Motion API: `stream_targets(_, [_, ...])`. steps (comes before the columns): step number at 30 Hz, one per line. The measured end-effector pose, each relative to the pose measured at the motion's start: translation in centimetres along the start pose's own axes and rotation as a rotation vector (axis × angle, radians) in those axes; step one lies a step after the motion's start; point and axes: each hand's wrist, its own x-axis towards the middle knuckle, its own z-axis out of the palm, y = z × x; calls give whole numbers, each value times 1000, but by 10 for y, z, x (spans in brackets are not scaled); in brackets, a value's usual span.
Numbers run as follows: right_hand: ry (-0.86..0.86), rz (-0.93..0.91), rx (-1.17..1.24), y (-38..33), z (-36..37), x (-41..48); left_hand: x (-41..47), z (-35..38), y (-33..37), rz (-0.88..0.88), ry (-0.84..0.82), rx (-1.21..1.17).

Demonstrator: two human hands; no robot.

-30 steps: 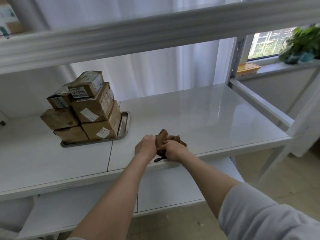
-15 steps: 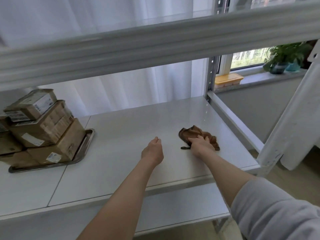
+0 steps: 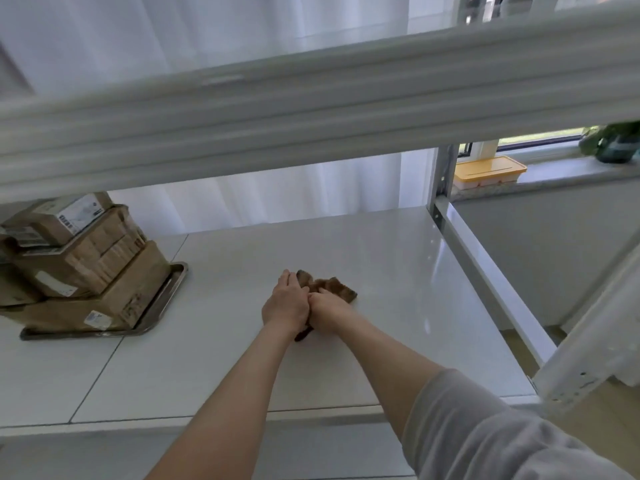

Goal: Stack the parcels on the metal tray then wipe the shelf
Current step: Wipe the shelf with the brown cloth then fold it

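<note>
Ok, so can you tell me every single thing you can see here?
parcels: at least five, brown, stacked on the tray
tray: one, grey metal, left on the shelf
cloth: one, brown, mid shelf, under the hands
shelf: one, white
upper shelf: one, white, overhead
curtain: one, white, behind the shelf
box: one, yellow lid, on the sill
plant: one, green, on the sill, far right
sill: one, grey, right of the shelf
sleeve: one, grey, on the right arm
left hand: one, rests on the cloth
right hand: one, on the cloth, touching the left hand
</note>
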Motion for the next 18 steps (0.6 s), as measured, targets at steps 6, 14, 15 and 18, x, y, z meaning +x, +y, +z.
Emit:
stream_targets(6, [113,220,11,50,-38,11,27,-5,10,60,-79,52])
stream_targets(14, [264,697,91,140,-73,6,58,2,28,157,-216,144])
stream_targets(15, [277,707,96,138,-72,11,62,2,27,166,-217,148])
stream_targets(18, [256,567,44,116,-73,38,73,1,20,174,-207,150])
